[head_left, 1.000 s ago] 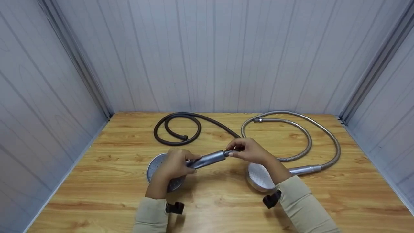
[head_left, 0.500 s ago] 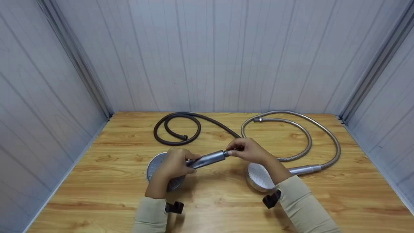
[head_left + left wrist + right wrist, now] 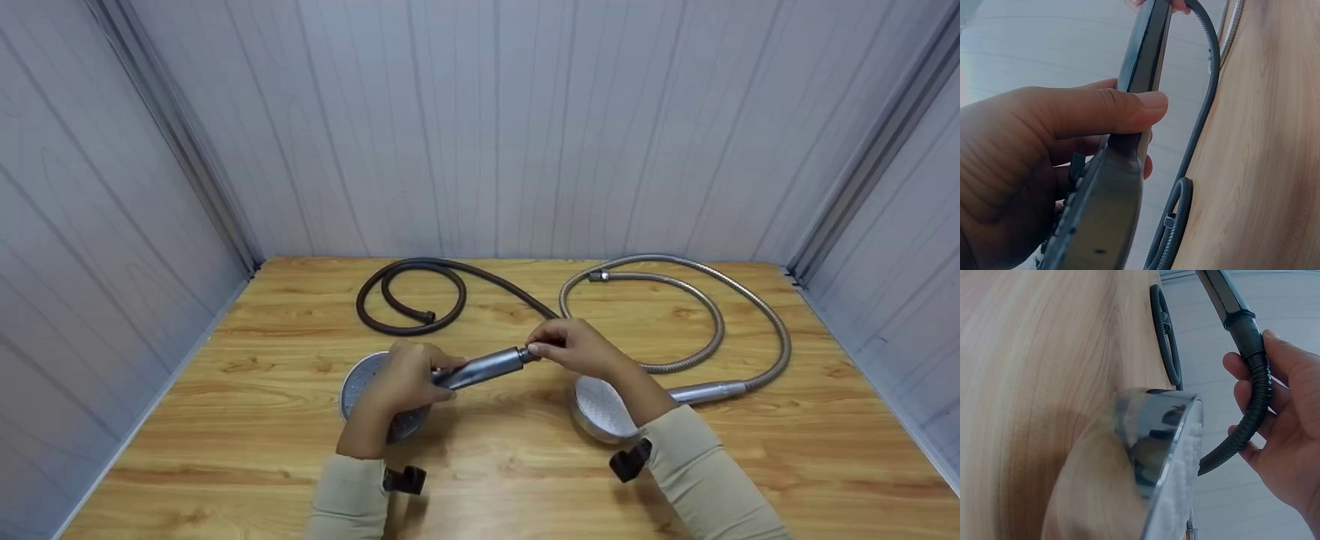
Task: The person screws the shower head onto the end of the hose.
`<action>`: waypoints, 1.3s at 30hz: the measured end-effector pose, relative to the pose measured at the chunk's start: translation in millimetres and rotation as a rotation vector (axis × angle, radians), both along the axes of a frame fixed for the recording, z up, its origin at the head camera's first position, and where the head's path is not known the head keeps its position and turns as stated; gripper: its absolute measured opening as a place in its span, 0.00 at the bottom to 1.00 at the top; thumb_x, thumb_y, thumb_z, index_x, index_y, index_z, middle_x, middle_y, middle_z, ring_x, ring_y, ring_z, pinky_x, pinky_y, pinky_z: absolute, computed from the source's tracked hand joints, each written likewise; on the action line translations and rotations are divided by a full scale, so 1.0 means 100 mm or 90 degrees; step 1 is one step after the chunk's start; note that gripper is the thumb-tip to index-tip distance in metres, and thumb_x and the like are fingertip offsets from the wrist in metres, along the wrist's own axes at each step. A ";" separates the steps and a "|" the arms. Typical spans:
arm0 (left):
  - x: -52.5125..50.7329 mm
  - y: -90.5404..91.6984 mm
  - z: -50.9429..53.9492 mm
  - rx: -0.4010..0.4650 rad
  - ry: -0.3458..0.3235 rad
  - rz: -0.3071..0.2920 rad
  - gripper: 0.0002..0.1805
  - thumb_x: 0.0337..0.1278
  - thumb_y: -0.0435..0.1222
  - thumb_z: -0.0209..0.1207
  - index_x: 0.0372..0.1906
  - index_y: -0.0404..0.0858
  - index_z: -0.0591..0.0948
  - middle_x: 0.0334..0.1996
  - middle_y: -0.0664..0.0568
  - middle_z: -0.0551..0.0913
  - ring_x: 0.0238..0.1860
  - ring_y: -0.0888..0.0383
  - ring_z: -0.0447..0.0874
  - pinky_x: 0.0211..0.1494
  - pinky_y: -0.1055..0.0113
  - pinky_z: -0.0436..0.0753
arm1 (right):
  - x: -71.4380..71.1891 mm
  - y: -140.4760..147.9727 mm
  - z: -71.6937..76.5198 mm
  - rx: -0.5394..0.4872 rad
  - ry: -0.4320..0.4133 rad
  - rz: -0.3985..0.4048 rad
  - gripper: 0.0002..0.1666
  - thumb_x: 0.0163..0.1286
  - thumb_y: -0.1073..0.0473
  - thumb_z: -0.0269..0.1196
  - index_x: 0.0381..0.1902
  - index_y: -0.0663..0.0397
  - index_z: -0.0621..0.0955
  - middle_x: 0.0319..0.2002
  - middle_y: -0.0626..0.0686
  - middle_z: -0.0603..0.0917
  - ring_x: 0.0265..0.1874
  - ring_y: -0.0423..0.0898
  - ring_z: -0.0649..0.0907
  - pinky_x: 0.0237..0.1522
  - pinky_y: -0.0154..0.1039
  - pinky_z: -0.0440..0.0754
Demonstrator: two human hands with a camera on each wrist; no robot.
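My left hand (image 3: 405,380) grips the handle of a grey shower head (image 3: 486,369), its round spray face partly hidden behind the hand. In the left wrist view the thumb lies across the handle's neck. At the handle's far end, my right hand (image 3: 574,347) holds the end of a dark ribbed shower hose (image 3: 517,294). Seen from the right wrist, the hose's dark connector (image 3: 1245,336) meets the handle end, with thumb and fingers around connector and hose. Whether the thread is fully seated cannot be made out.
A chrome shower head (image 3: 602,409) lies under my right forearm, joined to a silver hose (image 3: 780,337) looped at the back right. The dark hose coils at the back left of the wooden table (image 3: 247,420). Pale panel walls (image 3: 450,135) enclose three sides.
The right thumb and fingers have shifted slightly at the connector by the handle end. The left hand and the shower head stay almost still.
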State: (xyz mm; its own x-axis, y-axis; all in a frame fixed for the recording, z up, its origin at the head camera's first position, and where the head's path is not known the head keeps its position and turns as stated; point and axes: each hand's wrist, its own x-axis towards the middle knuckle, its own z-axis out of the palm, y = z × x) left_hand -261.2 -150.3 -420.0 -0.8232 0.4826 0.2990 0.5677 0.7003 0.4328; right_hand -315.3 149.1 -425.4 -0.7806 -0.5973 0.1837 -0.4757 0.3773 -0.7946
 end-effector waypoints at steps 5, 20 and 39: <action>0.00 0.00 0.01 -0.001 -0.009 0.004 0.26 0.36 0.37 0.78 0.49 0.47 0.87 0.29 0.58 0.88 0.22 0.66 0.71 0.41 0.57 0.64 | 0.01 0.00 0.01 0.006 0.007 -0.002 0.09 0.70 0.58 0.63 0.41 0.56 0.86 0.34 0.47 0.85 0.30 0.41 0.78 0.33 0.35 0.76; 0.01 -0.01 0.02 0.004 -0.006 -0.001 0.26 0.36 0.35 0.78 0.49 0.45 0.87 0.27 0.58 0.87 0.23 0.66 0.72 0.46 0.53 0.67 | 0.03 0.02 0.02 -0.008 0.012 0.016 0.14 0.60 0.70 0.69 0.44 0.66 0.81 0.38 0.59 0.83 0.34 0.49 0.79 0.35 0.35 0.76; 0.00 -0.03 0.02 -0.002 -0.010 0.000 0.26 0.36 0.37 0.78 0.49 0.46 0.87 0.29 0.58 0.87 0.24 0.65 0.74 0.45 0.54 0.69 | 0.01 0.00 0.01 -0.032 0.001 0.019 0.10 0.60 0.70 0.69 0.40 0.63 0.84 0.38 0.56 0.84 0.33 0.44 0.80 0.33 0.32 0.77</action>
State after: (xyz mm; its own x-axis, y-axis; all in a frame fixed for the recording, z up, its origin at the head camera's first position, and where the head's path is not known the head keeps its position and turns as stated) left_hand -260.7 -153.4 -418.2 -0.8277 0.4836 0.2847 0.5610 0.7012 0.4400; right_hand -314.0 149.4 -424.8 -0.7623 -0.6102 0.2159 -0.4877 0.3223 -0.8113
